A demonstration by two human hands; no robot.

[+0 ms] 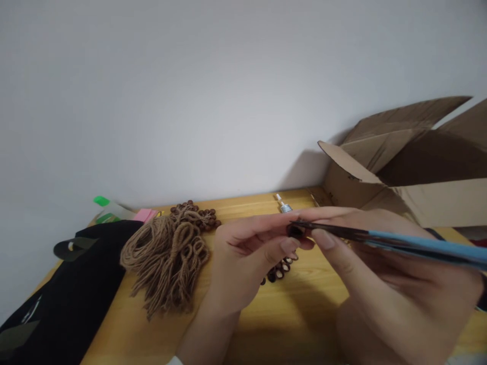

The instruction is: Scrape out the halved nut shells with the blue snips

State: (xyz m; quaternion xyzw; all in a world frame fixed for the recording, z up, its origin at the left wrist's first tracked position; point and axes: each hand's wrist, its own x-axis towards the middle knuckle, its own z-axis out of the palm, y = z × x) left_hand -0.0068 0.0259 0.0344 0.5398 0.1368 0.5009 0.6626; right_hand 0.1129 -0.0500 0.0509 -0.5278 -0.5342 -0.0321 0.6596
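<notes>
My left hand (247, 253) pinches a small dark round piece, like a bead (296, 230), between thumb and fingers. Blue-handled tweezers (403, 242) with dark tips lie in my right hand (384, 284), its thumb pressed along them. Their tips touch or nearly touch the top of the dark piece. Partly hidden below my fingers, several dark round pieces with pale faces (280, 272) rest on the wooden table (312, 304). Just behind my hands lies a small bottle with a thin white nozzle (285, 207), its lower part covered.
Left of my hands are a bundle of brown cord (167, 258) and brown beads (207, 218). A black cloth bag (76, 284), pink paper (145, 215) and a green-capped item (102, 201) sit farther left. An opened cardboard box (445, 203) stands at right, against the wall.
</notes>
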